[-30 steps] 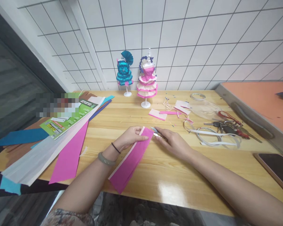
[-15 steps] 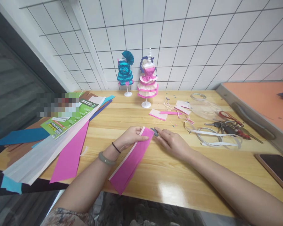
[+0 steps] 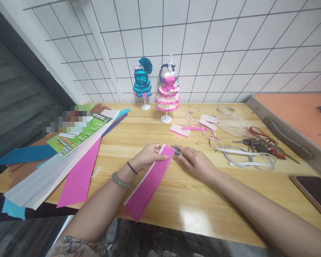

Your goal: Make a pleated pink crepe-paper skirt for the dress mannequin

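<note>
My left hand [image 3: 153,153] pinches the upper end of a folded pink paper strip [image 3: 151,185] with a pale band along its left edge. The strip slants down toward the table's front edge. To its right, my right hand [image 3: 194,159] is closed around small scissors [image 3: 176,150]. Their dark blades point left at the strip's top right corner, slightly parted; whether they touch the paper is hard to tell. My right fingers cover the scissor handles. Behind my hands lie cut pink and white paper pieces [image 3: 179,130].
Two small dress forms, one in a teal paper dress [image 3: 142,80] and one in pink and white [image 3: 168,94], stand by the tiled wall. Long paper sheets [image 3: 77,171] lie left under a green booklet [image 3: 80,130]. Right are keys [image 3: 259,144], tape rings [image 3: 238,155] and a phone [image 3: 314,196].
Both hands keep nearly the same place. The scissor blades look slightly wider apart than before; the paper strip has hardly moved.
</note>
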Available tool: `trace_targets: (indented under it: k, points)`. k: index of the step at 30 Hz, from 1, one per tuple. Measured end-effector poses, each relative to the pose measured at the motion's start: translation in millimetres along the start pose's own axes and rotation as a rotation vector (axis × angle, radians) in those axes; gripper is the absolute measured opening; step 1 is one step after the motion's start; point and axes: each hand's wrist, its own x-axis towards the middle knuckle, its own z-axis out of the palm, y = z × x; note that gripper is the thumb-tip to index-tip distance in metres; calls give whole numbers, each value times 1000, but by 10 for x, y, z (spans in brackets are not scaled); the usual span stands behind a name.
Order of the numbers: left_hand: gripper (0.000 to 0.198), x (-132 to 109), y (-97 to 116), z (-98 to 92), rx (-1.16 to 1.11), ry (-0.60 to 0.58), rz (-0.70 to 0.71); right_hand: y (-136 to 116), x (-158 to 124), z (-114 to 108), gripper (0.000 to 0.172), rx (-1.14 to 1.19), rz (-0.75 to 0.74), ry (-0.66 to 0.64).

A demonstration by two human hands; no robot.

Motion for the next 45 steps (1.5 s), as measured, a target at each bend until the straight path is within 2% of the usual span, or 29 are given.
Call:
trace_targets:
  k: [26,32,45]
  points:
    - [51,-10,-16,23,60,-8,-48,-24,13,16,43,28,-36,-18]
    - [47,-13,-13,48,80,4,-52,-29,20,38,42,22,-45,8]
    - [47,-4,-19,57,93,-9,-54,-18,23,50,40,47,-72,-21]
